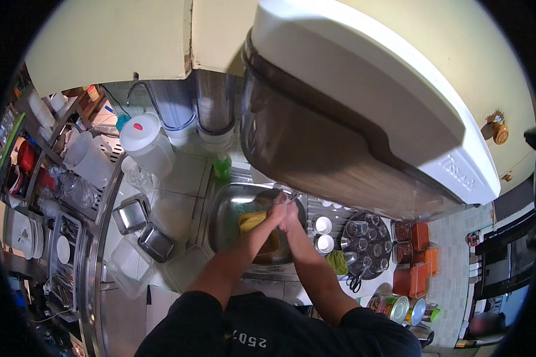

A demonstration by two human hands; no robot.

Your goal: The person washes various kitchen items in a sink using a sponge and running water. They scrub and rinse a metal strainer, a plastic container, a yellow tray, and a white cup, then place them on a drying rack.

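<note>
Over the right side of the steel sink (218, 205), my left hand (276, 210) and my right hand (289, 219) meet, fingers curled close together. A thin shiny metal piece (292, 197) shows at their fingertips; whether it is held or belongs to the tap behind cannot be told. What lies between the fingers is hidden. Below my left hand, a yellow item (251, 221) sits in the sink, partly covered by my forearm. A yellowish tub-like shape (270, 244) shows between my forearms.
Overhead hangs a large white-and-brown dispenser (339, 119). Left of the sink are steel pans (155, 241), clear plastic containers (128, 268) and a green bottle (222, 168). To the right stand white cups (324, 243), a green cloth (337, 262), scissors (355, 283) and a round tray of glasses (375, 220).
</note>
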